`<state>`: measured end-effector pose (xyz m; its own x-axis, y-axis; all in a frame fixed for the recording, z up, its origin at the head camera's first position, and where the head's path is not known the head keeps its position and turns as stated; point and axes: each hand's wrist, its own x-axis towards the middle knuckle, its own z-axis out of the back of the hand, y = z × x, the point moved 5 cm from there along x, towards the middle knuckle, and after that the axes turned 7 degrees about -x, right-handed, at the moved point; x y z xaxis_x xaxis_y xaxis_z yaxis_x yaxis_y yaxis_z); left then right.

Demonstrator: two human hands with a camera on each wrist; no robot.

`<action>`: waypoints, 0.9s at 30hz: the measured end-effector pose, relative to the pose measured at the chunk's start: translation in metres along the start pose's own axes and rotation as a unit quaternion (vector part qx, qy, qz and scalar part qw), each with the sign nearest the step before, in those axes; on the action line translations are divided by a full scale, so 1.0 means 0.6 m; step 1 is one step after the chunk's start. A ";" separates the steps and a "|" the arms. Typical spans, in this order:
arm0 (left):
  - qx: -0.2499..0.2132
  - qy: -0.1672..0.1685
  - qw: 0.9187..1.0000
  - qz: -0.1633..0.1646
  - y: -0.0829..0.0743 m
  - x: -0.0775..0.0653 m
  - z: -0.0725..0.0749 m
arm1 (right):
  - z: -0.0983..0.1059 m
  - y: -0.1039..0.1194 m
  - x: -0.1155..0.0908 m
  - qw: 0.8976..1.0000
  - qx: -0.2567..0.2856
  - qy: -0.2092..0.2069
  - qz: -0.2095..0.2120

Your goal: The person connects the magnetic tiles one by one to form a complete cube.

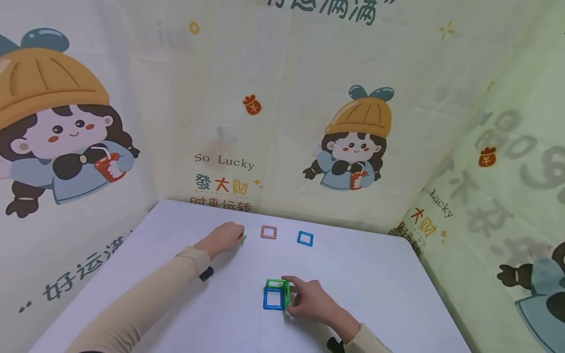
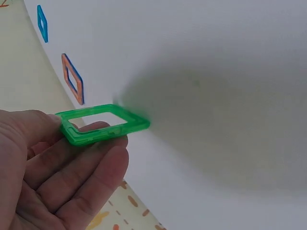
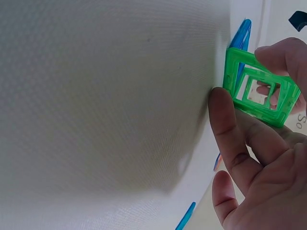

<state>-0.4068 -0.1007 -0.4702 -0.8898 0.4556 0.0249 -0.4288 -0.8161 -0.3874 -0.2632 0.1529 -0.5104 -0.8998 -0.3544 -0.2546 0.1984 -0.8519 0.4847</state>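
Left grip [image 1: 222, 239], left of centre, pinching green square [image 2: 108, 133]; right grip [image 1: 314, 300], lower centre, pinching little box [image 1: 274, 289]: squeeze too hard, might buckle!

Open surface [image 1: 238, 274] separates the left grip [image 1: 224, 239] from the green-and-blue box [image 1: 274, 288], whose right side the right grip [image 1: 314, 300] bars. A gap parts the orange frame [image 1: 268, 238] and blue frame [image 1: 305, 244]; cloth [image 1: 282, 122] walls the far edge.

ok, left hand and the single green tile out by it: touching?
Touching. The left wrist view shows it: the left hand pinches one end of the green tile, with fingers under it.
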 end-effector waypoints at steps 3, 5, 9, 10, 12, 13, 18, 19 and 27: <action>0.002 0.000 1.000 0.000 -0.005 -0.001 -0.002 | -0.002 -0.002 0.000 1.000 -0.001 0.000 0.000; 0.001 0.005 1.000 0.003 -0.009 -0.002 -0.004 | -0.004 -0.003 0.000 1.000 -0.002 -0.002 -0.001; -0.016 0.027 0.999 0.030 -0.016 -0.008 -0.005 | -0.007 -0.005 0.001 1.000 -0.006 -0.005 -0.001; -0.021 0.033 0.999 0.038 -0.019 -0.011 -0.005 | -0.007 -0.006 0.001 1.000 -0.006 -0.005 -0.001; -0.027 0.043 0.997 0.051 -0.026 -0.017 -0.005 | -0.008 -0.006 0.001 1.000 -0.006 -0.006 0.001; -0.028 0.046 0.997 0.054 -0.031 -0.020 -0.004 | -0.008 -0.007 0.001 1.000 -0.006 -0.006 0.002; -0.030 0.053 0.996 0.064 -0.051 -0.031 -0.006 | -0.008 -0.008 0.001 1.000 -0.006 -0.008 0.009; -0.030 0.055 0.996 0.064 -0.053 -0.031 -0.008 | -0.008 -0.008 0.000 1.000 -0.007 -0.008 0.011; -0.036 0.064 0.995 0.069 -0.061 -0.034 -0.024 | -0.008 -0.007 -0.001 1.000 -0.005 -0.009 0.017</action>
<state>-0.3705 -0.0749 -0.4699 -0.9103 0.3864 -0.1482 -0.2876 -0.8482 -0.4448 -0.2615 0.1551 -0.5164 -0.8998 -0.3752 -0.2227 0.2319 -0.8435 0.4845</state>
